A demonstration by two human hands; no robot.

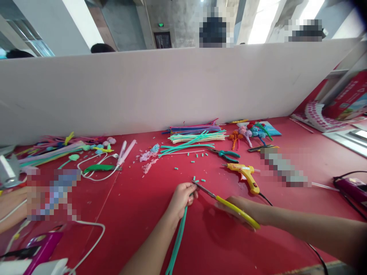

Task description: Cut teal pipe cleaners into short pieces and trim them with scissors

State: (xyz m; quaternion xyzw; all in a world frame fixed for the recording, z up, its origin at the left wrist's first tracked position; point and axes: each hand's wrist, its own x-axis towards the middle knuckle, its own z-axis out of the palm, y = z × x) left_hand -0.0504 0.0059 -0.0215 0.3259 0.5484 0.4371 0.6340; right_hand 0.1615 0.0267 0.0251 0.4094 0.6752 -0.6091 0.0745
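Scissors [221, 199] in right hand [243, 209]; box [351, 95] lettering illegible

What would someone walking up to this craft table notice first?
At the near middle of the red table, the left hand grips green pipe cleaners while the right hand holds yellow-handled scissors, blades at their tips. A yellow glue gun lies just beyond the scissors, and a heap of coloured pipe cleaners sits farther back by the white partition.

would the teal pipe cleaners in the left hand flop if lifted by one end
Probably springy, not floppy: the teal pipe cleaners run nearly straight from the left hand. Likely light: fingertips alone hold them at the scissors.
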